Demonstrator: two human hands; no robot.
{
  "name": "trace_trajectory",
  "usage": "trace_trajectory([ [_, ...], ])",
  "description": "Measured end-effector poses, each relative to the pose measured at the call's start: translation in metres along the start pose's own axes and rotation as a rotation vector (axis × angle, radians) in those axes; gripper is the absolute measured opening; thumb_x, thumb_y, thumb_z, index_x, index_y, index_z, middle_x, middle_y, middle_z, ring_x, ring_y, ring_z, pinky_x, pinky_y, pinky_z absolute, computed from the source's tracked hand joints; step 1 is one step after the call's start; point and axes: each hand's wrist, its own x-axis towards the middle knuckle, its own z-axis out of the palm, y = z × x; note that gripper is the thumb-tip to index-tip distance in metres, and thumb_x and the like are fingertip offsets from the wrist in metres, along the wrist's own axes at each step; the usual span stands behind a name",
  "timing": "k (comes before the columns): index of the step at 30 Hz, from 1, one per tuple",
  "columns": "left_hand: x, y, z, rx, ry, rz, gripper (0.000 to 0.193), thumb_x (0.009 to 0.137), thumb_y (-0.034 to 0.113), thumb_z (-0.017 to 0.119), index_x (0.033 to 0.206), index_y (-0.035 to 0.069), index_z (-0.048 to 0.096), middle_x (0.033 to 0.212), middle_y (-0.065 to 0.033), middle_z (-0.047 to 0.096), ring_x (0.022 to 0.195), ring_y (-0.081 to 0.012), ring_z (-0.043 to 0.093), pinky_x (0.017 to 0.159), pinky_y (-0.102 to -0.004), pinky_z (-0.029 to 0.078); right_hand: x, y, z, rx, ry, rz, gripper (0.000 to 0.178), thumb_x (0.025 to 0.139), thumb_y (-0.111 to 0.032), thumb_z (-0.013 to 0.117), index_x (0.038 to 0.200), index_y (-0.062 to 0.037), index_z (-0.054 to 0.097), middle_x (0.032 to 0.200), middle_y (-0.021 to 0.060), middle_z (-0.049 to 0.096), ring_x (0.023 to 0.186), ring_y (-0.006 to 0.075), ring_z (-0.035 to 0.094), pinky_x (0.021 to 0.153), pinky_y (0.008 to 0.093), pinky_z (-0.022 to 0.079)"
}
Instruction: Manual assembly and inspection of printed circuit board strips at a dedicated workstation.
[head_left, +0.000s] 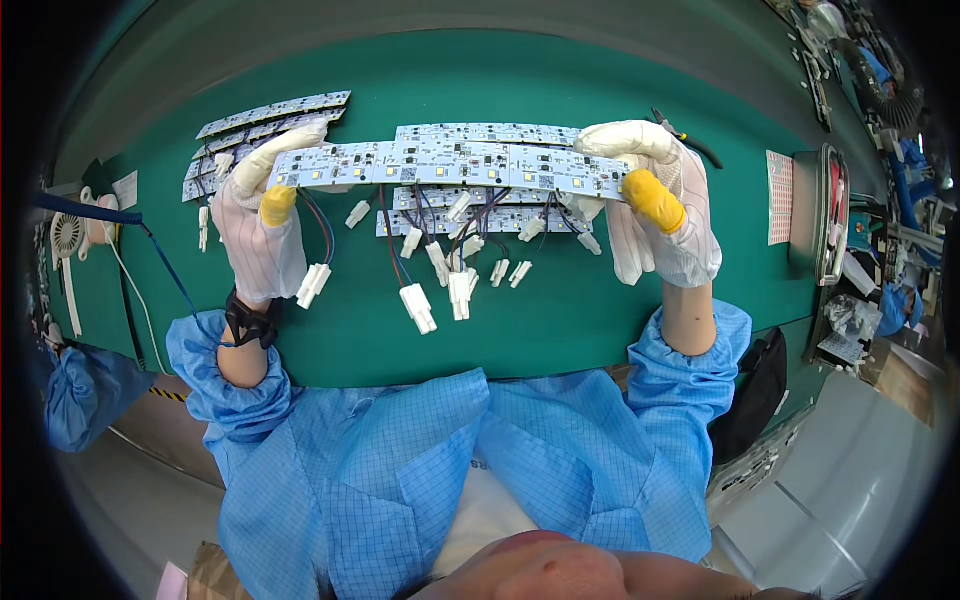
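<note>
Between my two gloved hands I hold a long white circuit board strip (450, 168) above the bench, its face toward me. My left hand (262, 215), in a white glove with a yellow thumb cover, grips the strip's left end. At the right end my right hand (660, 200), gloved the same way, pinches it under a yellow-covered thumb. Wires with white plug connectors (418, 308) dangle from the strip's lower edge. Behind and below it lie more such boards (500, 220) with their own wires and plugs, partly hidden. Another group of boards (275, 105) lies beyond my left hand.
Yellow-and-black pliers (685, 138) lie behind my right hand. A metal tray (830, 215) and a printed sheet (780, 198) are at the right. At the left are a small white fan (70, 235) and a blue cord (165, 270) leading to my wrist strap. Green matting (560, 325) covers the bench.
</note>
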Motion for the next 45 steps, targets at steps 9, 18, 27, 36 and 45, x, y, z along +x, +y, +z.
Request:
trace_trajectory([
  [9,-0.001,-0.01,0.001,-0.028,-0.002,0.027,0.045,0.086,0.037,0.059,0.109,-0.002,0.061,0.106,-0.0125,0.064,0.097,-0.0168,0.06,0.088,-0.0286,0.044,-0.001,-0.003,0.001,-0.033,0.023,0.058,0.029,0.086,-0.015,0.058,0.109,0.0021,0.056,0.078,0.0098,0.065,0.046,0.0066,0.054,0.047,0.0167,0.045],
  [18,-0.004,-0.014,0.006,-0.25,0.062,0.074,0.058,0.081,0.038,0.066,0.118,-0.004,0.053,0.113,-0.0174,0.059,0.103,-0.021,0.058,0.093,-0.0348,0.043,-0.002,-0.006,0.0,-0.054,0.011,0.005,0.032,0.082,-0.01,0.061,0.111,0.002,0.055,0.077,0.0085,0.064,0.042,0.0053,0.052,0.041,0.0164,0.043],
  [27,0.002,-0.005,0.011,-0.006,0.079,-0.014,0.038,0.095,0.032,0.044,0.107,0.0,0.061,0.1,-0.0074,0.065,0.079,-0.0098,0.058,0.068,-0.0198,0.042,0.004,-0.027,-0.021,-0.234,-0.013,0.279,0.079,0.076,-0.048,0.068,0.128,0.0038,0.039,0.105,0.0122,0.061,0.083,0.02,0.063,0.062,0.0266,0.052],
  [36,0.005,0.016,0.007,0.016,0.046,-0.117,0.046,0.095,0.04,0.042,0.108,0.001,0.061,0.088,-0.0061,0.066,0.071,-0.008,0.056,0.066,-0.0192,0.041,-0.052,0.03,-0.109,-1.745,0.291,0.109,0.057,0.079,-0.022,0.064,0.132,-0.0172,0.043,0.128,0.0145,0.042,0.116,0.0348,0.041,0.097,0.041,0.036],
  [45,0.005,0.014,0.01,0.013,-0.017,-0.045,0.052,0.091,0.048,0.044,0.104,0.001,0.062,0.088,-0.0084,0.068,0.079,-0.0143,0.065,0.072,-0.0249,0.047,0.004,-0.012,-0.002,-1.117,0.091,-0.148,0.026,0.075,-0.012,0.066,0.099,-0.0062,0.058,0.086,0.0098,0.056,0.08,0.0241,0.055,0.071,0.0317,0.045],
])
